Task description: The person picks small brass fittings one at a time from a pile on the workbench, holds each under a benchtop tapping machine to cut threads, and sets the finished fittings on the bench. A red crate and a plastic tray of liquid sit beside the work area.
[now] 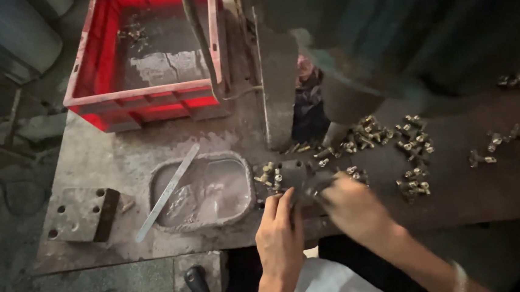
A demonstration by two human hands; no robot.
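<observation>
— Where was the left hand (280, 231) at that moment?

— At the near edge of the metal workbench (108, 156), fingers stretched forward and held close together, their tips resting on the dark fixture plate (296, 177) in front of them. Whether they pinched anything I could not tell; the tips ran into shadow.

— And the right hand (354, 205)?

— Just beside the left, blurred. Its fingers were curled inward toward the same plate, and they seemed to close around something small, but the blur hid what, so I cannot say whether they held a part.

— What lay around the fingers?

— Small brass fittings (269, 174) sat just beyond the left fingertips, on the plate. A larger scatter of brass fittings (412, 144) spread beyond and to the right of the right hand's fingers, with a few more well apart, farther right.

— Anything to the left of the fingers?

— A shallow tray of grey liquid (205, 192) lay just left of the left hand, with a flat metal strip (167, 194) slanting across its rim. Farther left sat a drilled steel block (82, 214). Well beyond the fingers stood a red plastic crate (147, 102), a few parts lying in it.

— And above the hands?

— The dark body of a press machine (386, 27) stood beyond the fingertips, over the plate.
</observation>
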